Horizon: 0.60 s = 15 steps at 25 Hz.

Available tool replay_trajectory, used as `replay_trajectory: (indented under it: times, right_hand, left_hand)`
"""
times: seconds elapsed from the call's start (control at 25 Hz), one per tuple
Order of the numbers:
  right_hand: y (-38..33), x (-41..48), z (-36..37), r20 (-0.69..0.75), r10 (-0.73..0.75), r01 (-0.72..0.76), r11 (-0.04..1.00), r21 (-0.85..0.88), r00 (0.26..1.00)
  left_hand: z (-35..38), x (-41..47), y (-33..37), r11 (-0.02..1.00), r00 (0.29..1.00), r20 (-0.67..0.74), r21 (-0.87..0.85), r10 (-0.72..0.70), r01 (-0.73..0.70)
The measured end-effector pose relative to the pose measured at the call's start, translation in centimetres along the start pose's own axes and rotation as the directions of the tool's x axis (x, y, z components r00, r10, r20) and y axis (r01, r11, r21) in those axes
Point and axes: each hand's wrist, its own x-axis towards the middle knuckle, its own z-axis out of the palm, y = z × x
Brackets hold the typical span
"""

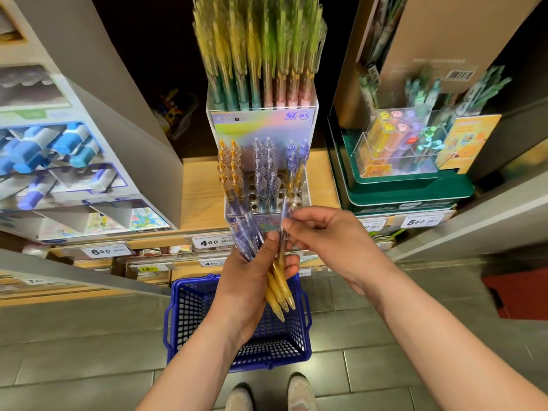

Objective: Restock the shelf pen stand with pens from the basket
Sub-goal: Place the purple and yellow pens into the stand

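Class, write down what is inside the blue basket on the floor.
Inside the blue basket only its mesh floor and walls show. The left hand and the bundle of pens it grips cover the middle, so anything lying there is hidden.

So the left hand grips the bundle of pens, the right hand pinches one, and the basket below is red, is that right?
Not quite: the head view shows the basket is blue, not red. The left hand grips the bundle of pens and the right hand pinches one pen.
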Motion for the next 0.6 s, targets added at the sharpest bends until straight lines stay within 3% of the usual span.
replay_trajectory:
  times: [0.12,0.24,0.4,0.6]
  right_hand:
    - [-1.2,0.8,-1.2,-0.056,-0.061,0.069,0.987,0.148,0.997]
    - [-3.4,2.0,-2.9,-0.245,-0.201,0.243,0.958,0.152,0.948]
    - [-4.9,3.7,-3.6,-0.384,-0.389,0.393,0.917,-0.072,0.837]
    - [-3.9,4.7,-2.9,-0.342,-0.546,0.447,0.832,-0.328,0.765]
  left_hand:
    - [-0.3,0.2,0.0,0.997,0.997,-0.028,-0.004,-0.075,0.075]
    - [-0.3,-0.1,0.1,0.992,0.992,0.005,0.029,-0.123,0.123]
    - [0.2,-0.3,0.0,0.993,0.992,0.039,0.01,-0.116,0.116]
    - [0.4,-0.4,0.1,0.998,0.992,0.107,0.031,-0.06,0.057]
